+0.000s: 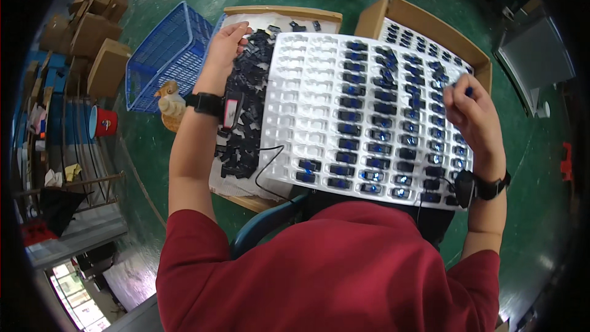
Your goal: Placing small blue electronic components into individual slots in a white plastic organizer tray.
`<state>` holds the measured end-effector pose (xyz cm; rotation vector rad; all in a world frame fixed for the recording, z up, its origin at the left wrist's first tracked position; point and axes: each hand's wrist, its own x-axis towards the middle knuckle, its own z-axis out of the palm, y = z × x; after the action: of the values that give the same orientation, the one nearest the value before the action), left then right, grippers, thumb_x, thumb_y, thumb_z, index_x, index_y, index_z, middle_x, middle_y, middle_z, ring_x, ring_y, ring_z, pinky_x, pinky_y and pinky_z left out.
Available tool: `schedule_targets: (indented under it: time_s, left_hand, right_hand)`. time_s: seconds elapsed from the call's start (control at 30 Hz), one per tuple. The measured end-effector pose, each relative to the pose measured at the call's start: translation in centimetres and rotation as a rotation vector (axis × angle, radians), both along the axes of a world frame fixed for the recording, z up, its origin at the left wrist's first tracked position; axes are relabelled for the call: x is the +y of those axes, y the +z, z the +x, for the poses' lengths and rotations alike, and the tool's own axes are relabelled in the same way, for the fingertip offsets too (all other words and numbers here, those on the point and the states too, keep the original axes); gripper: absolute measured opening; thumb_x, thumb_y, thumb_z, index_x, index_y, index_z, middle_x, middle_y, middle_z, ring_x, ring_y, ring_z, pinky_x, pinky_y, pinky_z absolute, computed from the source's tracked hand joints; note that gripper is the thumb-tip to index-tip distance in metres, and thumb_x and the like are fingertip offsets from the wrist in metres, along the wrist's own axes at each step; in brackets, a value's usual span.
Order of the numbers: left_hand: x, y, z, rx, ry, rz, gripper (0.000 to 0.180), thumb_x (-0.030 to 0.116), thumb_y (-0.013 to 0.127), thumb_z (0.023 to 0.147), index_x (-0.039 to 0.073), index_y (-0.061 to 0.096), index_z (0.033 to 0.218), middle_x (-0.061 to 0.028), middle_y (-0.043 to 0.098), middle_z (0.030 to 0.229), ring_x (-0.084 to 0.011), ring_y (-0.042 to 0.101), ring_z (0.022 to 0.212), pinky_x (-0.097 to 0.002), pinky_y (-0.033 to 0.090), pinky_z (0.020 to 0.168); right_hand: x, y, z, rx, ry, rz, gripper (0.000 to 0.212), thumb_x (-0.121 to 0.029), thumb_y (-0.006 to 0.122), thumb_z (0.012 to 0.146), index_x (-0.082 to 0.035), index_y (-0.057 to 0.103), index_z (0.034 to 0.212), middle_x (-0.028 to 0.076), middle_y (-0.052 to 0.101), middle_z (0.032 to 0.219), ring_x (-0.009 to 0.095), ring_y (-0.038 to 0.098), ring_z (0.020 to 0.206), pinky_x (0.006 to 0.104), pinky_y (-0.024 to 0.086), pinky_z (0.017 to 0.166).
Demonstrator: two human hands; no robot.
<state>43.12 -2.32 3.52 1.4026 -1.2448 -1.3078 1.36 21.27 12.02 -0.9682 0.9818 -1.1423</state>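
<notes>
A white plastic tray (pixel 319 110) with rows of moulded pockets lies across my lap. Small black parts with a blue sheen fill most pockets in its middle and right columns; some at the upper right lie piled loosely. Over the tray's right edge, my right hand (pixel 472 107) is curled, with a small dark-blue piece (pixel 469 91) at its fingers, mostly hidden. My left hand (pixel 227 43) is over the far left of a shallow carton (pixel 289 10) holding a heap of black parts (pixel 246 123). Its thumb and fingertips are slightly apart, with nothing visible between them.
A blue plastic basket (pixel 166 55) stands left of the carton, with an orange-and-white cat (pixel 171 107) beside it. Another carton (pixel 424 18) at the back right holds a filled tray. A red bucket (pixel 102 122) is farther left. A thin black cable (pixel 264 166) crosses the tray's left edge.
</notes>
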Motion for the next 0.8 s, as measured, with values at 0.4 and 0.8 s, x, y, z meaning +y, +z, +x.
schedule_targets:
  time_s: [0.4, 0.8]
  left_hand:
    - [10.6, 1.6, -12.6, -0.777, -0.780, -0.530, 0.023, 0.021, 0.062, 0.082, 0.005, 0.067, 0.098, -0.0129, 0.065, 0.089, -0.0234, 0.061, 0.076, -0.0324, 0.049, 0.070]
    - [10.1, -0.8, -18.1, -1.239, -0.635, -0.125, 0.046, 0.044, 0.059, 0.079, 0.000, 0.069, 0.090, -0.0182, 0.066, 0.094, -0.0324, 0.064, 0.088, -0.0398, 0.051, 0.077]
  right_hand:
    - [0.5, 0.1, 2.2, -0.044, 0.043, 0.051, 0.008, -0.009, 0.057, 0.085, -0.008, 0.051, 0.091, 0.000, 0.054, 0.078, 0.006, 0.042, 0.060, 0.0176, 0.032, 0.053]
    - [2.1, -0.3, 1.7, -0.029, 0.020, 0.061, 0.009, -0.008, 0.056, 0.083, -0.006, 0.053, 0.091, 0.000, 0.052, 0.075, 0.005, 0.042, 0.058, 0.0176, 0.033, 0.053]
